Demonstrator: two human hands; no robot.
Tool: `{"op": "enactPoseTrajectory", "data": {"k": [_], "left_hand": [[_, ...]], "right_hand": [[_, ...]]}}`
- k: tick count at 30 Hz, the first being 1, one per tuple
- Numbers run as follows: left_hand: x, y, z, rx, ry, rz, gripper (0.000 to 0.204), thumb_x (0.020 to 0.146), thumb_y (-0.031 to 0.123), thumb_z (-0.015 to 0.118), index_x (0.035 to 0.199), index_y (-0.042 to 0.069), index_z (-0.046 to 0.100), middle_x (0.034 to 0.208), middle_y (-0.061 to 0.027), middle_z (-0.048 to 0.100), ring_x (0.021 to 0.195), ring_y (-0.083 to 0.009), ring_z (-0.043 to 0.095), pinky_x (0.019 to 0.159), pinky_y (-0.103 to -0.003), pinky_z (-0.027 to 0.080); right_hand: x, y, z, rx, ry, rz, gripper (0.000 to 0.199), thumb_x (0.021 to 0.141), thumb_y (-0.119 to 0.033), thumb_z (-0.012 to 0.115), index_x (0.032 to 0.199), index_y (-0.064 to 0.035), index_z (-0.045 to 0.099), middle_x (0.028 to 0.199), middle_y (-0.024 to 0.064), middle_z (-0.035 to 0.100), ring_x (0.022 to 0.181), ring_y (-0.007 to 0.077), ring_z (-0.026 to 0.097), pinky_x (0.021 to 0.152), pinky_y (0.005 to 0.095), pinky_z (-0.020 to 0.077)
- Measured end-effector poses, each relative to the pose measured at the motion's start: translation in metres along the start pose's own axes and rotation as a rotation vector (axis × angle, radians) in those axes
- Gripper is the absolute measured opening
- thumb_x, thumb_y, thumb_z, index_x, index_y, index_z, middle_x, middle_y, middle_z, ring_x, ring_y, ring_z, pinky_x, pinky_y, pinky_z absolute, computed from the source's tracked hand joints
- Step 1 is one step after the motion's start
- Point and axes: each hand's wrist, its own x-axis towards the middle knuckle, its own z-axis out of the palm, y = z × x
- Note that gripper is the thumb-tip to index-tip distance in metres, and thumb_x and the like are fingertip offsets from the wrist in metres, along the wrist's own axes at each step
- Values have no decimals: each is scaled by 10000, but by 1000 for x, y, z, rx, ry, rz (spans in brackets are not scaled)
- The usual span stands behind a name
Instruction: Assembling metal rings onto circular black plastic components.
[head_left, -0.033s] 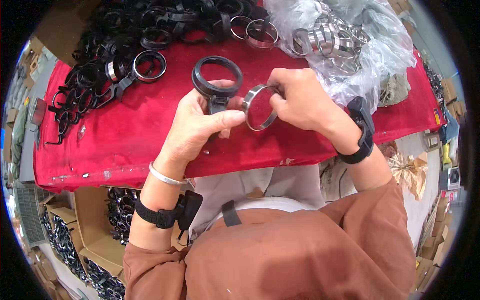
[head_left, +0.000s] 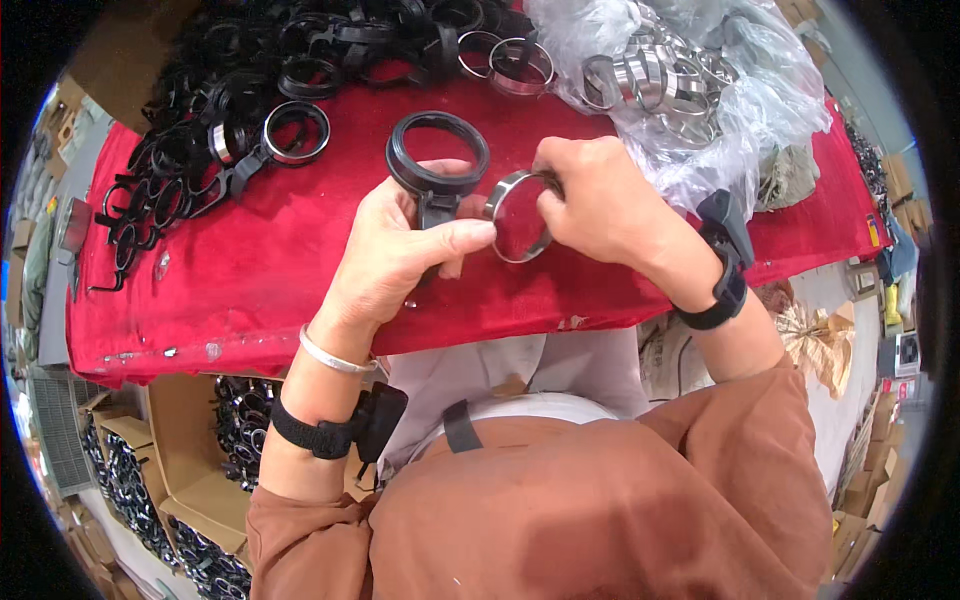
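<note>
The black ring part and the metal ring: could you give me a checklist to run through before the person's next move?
1. Black ring part held by the left hand: ok.
2. Metal ring held by the right hand: ok.
3. Metal ring inside the black ring part: not ok, it is beside it.
4. Left hand clear of the metal ring: cannot tell.
5. Spare metal rings in view: ok.

Room lies left of left grip [head_left: 395, 245], rings [head_left: 283, 76] beyond.
</note>
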Motion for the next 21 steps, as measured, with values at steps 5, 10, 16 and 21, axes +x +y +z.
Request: {"op": "enactPoseTrajectory", "data": {"k": [5, 10, 16, 21], "left_hand": [[8, -13, 2, -69, 6, -5, 305, 793, 99, 689, 1042, 4, 540, 771, -24, 607, 541, -71, 511, 486, -199, 391], [7, -14, -5, -89, 9, 38, 304, 830, 138, 625, 1076, 7, 504, 708, -19, 525, 531, -85, 474, 468, -211, 386], [9, -13, -8, -175, -15, 51, 303, 817, 125, 659, 1068, 11, 531, 770, -17, 571, 540, -74, 508, 476, -201, 393], [11, -11, -6, -35, -33, 79, 309, 913, 265, 549, 1072, 2, 528, 754, -44, 595, 516, -81, 511, 464, -198, 400]], "right_hand": [[-9, -10, -4, -179, 80, -175, 163, 681, -49, 606, 825, 5, 553, 813, 206, 596, 721, 379, 603, 660, 442, 512], [-17, -13, -6, -135, 234, -521, 432, 629, -61, 662, 1043, -7, 551, 970, 174, 534, 791, 325, 557, 702, 389, 480], [-19, -18, 5, -270, 305, -526, 673, 545, -187, 741, 1159, -18, 523, 1040, 137, 504, 891, 294, 508, 742, 369, 436], [-17, -17, 9, -307, 321, -520, 668, 546, -183, 738, 1145, 14, 517, 1049, 143, 511, 909, 301, 509, 746, 374, 437]]}}
